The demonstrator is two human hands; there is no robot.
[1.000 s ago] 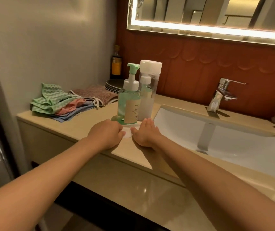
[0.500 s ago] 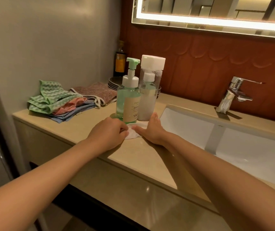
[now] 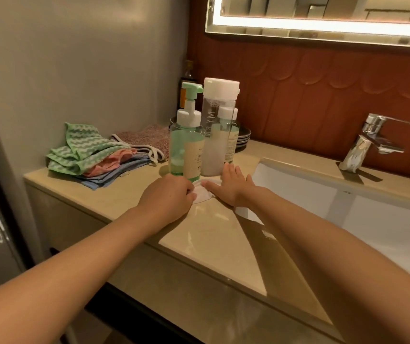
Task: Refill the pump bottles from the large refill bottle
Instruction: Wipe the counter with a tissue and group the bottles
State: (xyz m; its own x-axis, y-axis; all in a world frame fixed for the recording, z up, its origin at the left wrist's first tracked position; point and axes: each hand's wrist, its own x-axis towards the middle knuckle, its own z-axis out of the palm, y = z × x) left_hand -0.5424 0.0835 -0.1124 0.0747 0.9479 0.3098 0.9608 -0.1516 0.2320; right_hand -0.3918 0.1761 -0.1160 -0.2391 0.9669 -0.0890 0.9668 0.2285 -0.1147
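Left hand (image 3: 171, 194): fingers curled, tips gripping the left edge of a small white pad (image 3: 203, 195) at centre frame. I could not tell what the pad was.
Right hand (image 3: 232, 186): flat, palm down on the counter (image 3: 124, 187), fingers straight and slightly spread, thumb side touching the pad's right edge.
Why held so: I judged that the flat hand steadied the pad while the other hand adjusted it, possibly as a spill guard.
Green pump bottle (image 3: 186, 147): upright just behind the left hand. It was translucent green with a cream label and its mint pump head fitted. I could not read the fill level.
Large refill bottle (image 3: 218, 130): a tall clear cylinder just right of the green one, wide white cap on, cloudy pale liquid in the lower part.
Small capped bottle (image 3: 231, 135): partly hidden behind the refill bottle. I could not see whether it had a pump.
Why grouped: I judged the bottles were set close together beside the basin (image 3: 323, 192) so that drips would land near it.
Progress: every cap was on, so by my reading no pour had begun.
Left of frame: folded cloths (image 3: 92, 155).
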